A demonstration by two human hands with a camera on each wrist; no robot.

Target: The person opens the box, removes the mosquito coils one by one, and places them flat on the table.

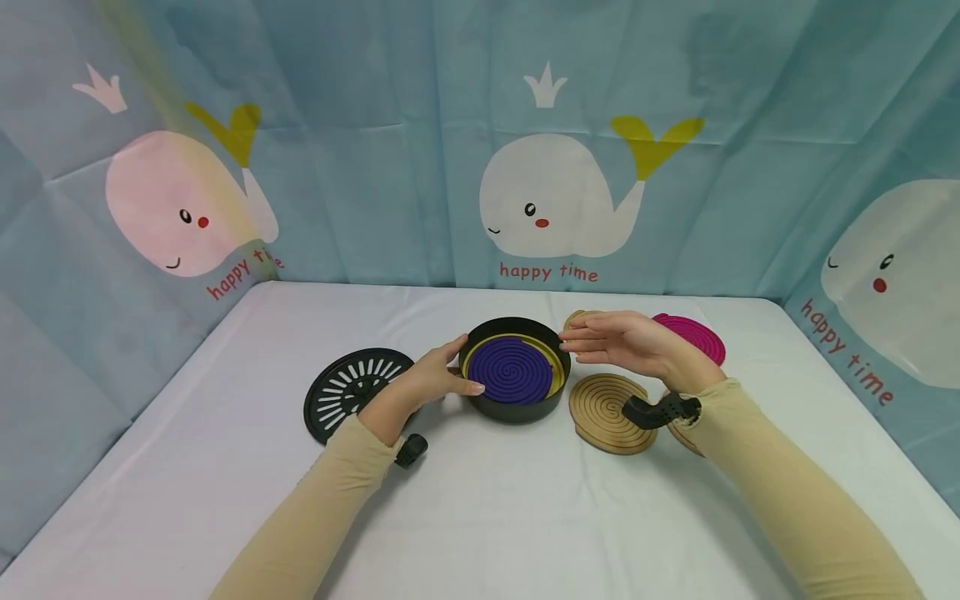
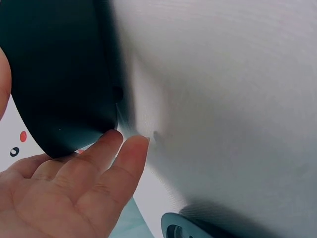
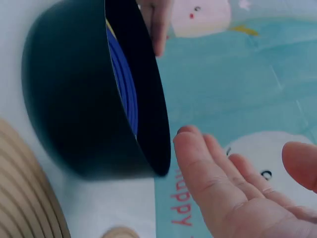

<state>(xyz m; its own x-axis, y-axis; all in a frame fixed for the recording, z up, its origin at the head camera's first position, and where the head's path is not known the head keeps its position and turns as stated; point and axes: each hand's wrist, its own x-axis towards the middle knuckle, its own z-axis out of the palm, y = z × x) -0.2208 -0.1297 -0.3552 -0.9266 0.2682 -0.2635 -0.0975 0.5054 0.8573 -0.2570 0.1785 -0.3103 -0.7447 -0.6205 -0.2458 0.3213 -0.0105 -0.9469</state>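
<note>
A round black container point(image 1: 512, 413) stands in the middle of the head view, with a purple spiral coaster point(image 1: 512, 372) inside it. Around the purple one shows the edge of a yellow coaster point(image 1: 557, 367). My left hand point(image 1: 429, 377) grips the container's left side, thumb at the front and fingers against the wall point(image 2: 59, 74). By the right rim, my right hand point(image 1: 618, 340) is held up with fingers straight and thumb apart. In the right wrist view, a small gap lies between its fingertips point(image 3: 187, 141) and the container point(image 3: 74, 99).
A black slotted disc point(image 1: 352, 392) lies left of the container, partly behind my left arm. On the right are a tan spiral coaster point(image 1: 600, 417) and a magenta one point(image 1: 697, 337). More tan pieces are partly hidden by my right hand. Whale-print cloth point(image 1: 375, 208) hangs behind the table.
</note>
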